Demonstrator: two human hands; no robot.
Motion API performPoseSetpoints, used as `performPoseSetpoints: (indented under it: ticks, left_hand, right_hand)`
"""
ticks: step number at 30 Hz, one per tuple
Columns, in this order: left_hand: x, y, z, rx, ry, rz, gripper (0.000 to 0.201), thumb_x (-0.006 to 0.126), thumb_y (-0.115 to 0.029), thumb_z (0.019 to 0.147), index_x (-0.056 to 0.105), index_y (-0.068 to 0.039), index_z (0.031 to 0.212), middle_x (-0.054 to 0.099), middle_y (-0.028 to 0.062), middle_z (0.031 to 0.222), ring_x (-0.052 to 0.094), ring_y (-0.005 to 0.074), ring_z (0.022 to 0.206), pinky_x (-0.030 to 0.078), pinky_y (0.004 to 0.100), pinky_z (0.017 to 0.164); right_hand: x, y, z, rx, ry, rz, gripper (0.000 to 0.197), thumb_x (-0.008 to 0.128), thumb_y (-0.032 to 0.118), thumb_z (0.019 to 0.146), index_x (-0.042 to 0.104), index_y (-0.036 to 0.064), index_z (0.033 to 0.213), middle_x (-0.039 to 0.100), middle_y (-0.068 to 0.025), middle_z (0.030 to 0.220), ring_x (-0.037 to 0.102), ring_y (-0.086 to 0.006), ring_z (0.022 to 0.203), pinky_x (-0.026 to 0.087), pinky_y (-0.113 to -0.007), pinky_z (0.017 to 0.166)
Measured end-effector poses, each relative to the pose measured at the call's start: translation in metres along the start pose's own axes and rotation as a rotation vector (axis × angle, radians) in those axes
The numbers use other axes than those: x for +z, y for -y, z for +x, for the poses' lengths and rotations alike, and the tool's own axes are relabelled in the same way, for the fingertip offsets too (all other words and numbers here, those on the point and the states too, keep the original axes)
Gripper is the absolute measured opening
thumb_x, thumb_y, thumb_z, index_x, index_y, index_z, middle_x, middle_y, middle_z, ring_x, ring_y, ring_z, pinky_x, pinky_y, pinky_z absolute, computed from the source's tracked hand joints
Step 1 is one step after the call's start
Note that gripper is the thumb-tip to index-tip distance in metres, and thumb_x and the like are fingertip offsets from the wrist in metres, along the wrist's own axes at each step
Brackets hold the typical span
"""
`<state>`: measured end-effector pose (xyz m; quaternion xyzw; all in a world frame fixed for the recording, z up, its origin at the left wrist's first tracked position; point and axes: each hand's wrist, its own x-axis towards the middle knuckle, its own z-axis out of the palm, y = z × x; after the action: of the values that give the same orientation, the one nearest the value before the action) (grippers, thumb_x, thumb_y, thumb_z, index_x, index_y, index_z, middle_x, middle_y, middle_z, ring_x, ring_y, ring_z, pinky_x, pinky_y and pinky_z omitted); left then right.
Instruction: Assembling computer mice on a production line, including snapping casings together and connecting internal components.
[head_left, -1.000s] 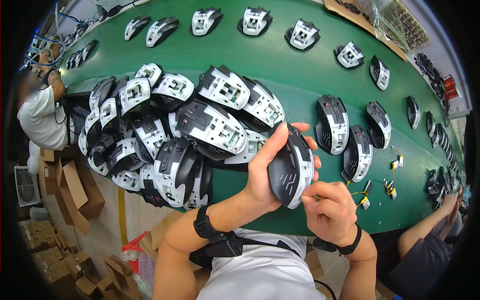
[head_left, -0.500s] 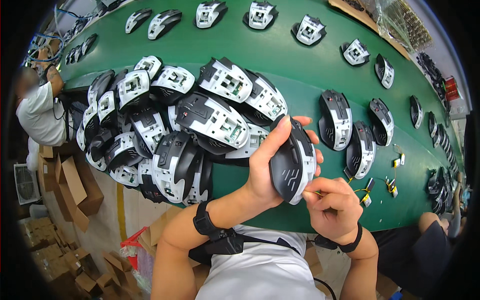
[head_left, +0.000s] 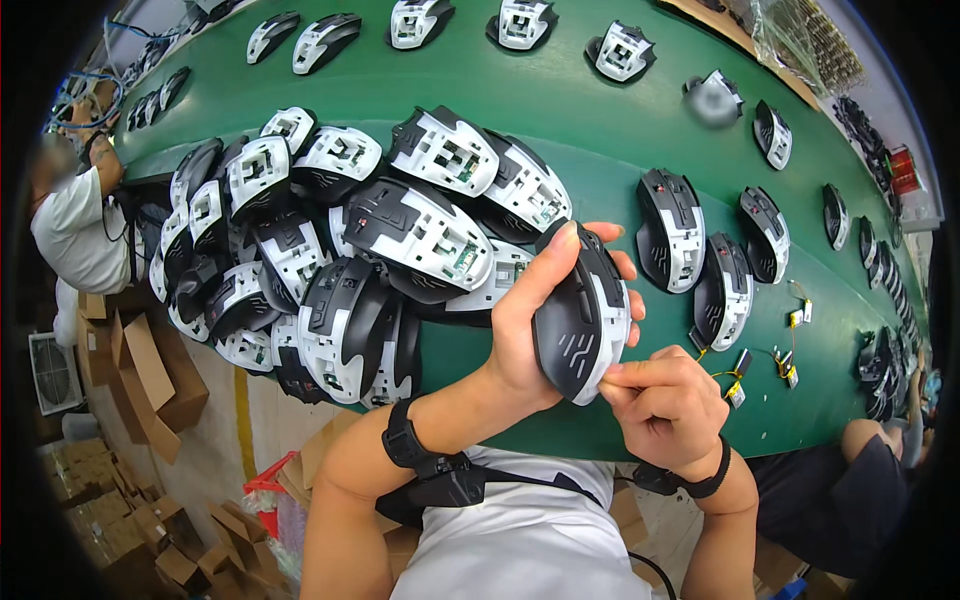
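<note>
My left hand (head_left: 525, 335) is wrapped round a black and white computer mouse (head_left: 582, 325), its rounded rear end towards me. At that rear end my right hand (head_left: 668, 408) is closed in a pinch, thumb and fingertip touching the white edge; whatever lies between them is hidden. Just right of the held mouse, three more mice lie on the green table (head_left: 600, 130), among them a near one (head_left: 723, 290) and a far left one (head_left: 671, 230). Close by are small silvery battery packs (head_left: 736, 392) with thin wires. Left of my hand rises a big heap of partly open mice (head_left: 420, 235).
A row of spaced-out mice (head_left: 522, 25) curves along the table's far side. At the left sits another person (head_left: 85, 225), above open cardboard boxes (head_left: 160, 385) on the floor. A red basket (head_left: 268, 490) stands near my left elbow. Another person's leg (head_left: 830, 500) shows at right.
My right fingertips have come up against the mouse's rear edge. A thin yellow wire seen between them and the mouse before no longer shows. The held mouse stays in my left hand.
</note>
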<state>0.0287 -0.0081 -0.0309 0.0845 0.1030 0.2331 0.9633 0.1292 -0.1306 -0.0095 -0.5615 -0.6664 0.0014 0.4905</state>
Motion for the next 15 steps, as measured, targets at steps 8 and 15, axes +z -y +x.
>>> performPoseSetpoints:
  ticks: [8,15]
  left_hand:
    - [0.0047,0.0008,0.0025,-0.004,-0.026,0.023,0.045,0.045,-0.042,0.1,0.047,-0.004,0.125,0.058,0.0116,0.1,0.064,0.0237,0.082,0.056,0.0367,0.066]
    - [0.0007,0.0003,-0.0035,-0.016,0.016,0.038,0.055,0.043,-0.046,0.099,0.046,0.0,0.13,0.057,0.0165,0.108,0.059,0.0292,0.087,0.052,0.0415,0.071]
  right_hand:
    - [-0.0026,-0.003,-0.0046,-0.065,0.011,0.02,0.027,0.08,-0.005,0.07,0.056,0.0058,0.075,0.07,-0.0085,0.096,0.052,-0.0153,0.053,0.041,-0.028,0.045]
    - [-0.0046,0.0032,0.0012,-0.033,0.038,0.057,0.026,0.08,-0.005,0.069,0.055,0.0048,0.069,0.07,-0.0097,0.091,0.052,-0.0145,0.051,0.041,-0.027,0.044]
